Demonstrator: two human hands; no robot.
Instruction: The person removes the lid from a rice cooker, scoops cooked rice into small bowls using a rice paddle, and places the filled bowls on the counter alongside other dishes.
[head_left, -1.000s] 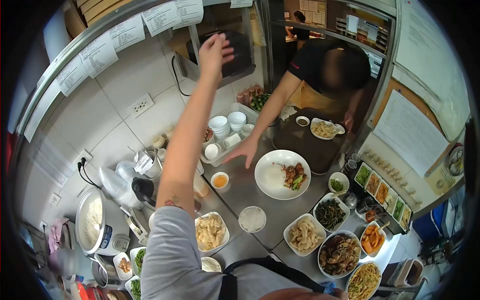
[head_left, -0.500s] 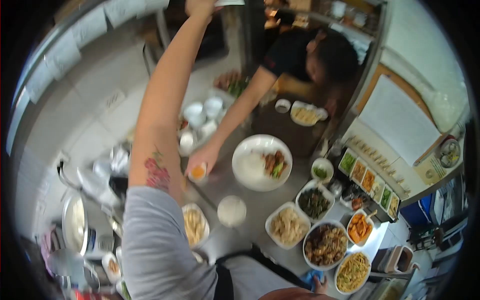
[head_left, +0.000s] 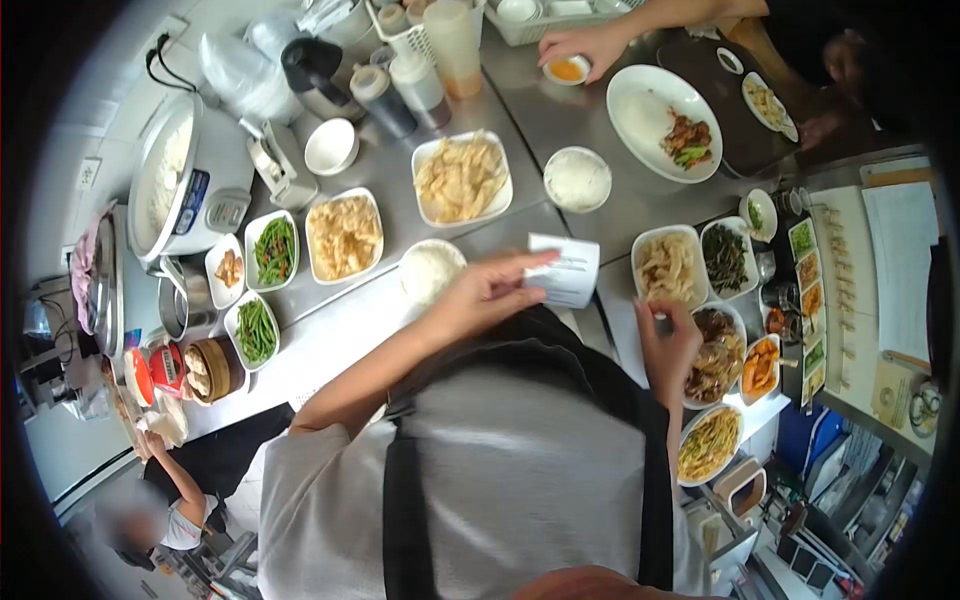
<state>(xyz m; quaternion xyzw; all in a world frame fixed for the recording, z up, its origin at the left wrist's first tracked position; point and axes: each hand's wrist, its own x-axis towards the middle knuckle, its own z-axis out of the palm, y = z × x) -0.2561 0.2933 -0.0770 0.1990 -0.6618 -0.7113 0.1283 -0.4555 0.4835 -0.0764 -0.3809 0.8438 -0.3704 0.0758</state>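
A small white paper slip with printed lines is pinched between the thumb and fingers of my left hand, in front of my apron. Behind that hand stands a bowl of white rice, partly covered by it. My right hand is raised beside the dishes on the right, its fingers curled in; whether anything is in them I cannot make out. Nearest to it are a dish of pale sliced food and a bowl of brown braised food, which the hand partly overlaps.
Across the counter a co-worker's hand holds a small cup of orange sauce near an oval plate with rice and meat. Left are a rice cooker and several side dishes. Another person works at lower left.
My left hand has come down from high overhead to my chest with the paper slip. My right hand has risen beside the dishes. The view has turned, showing more of the left counter.
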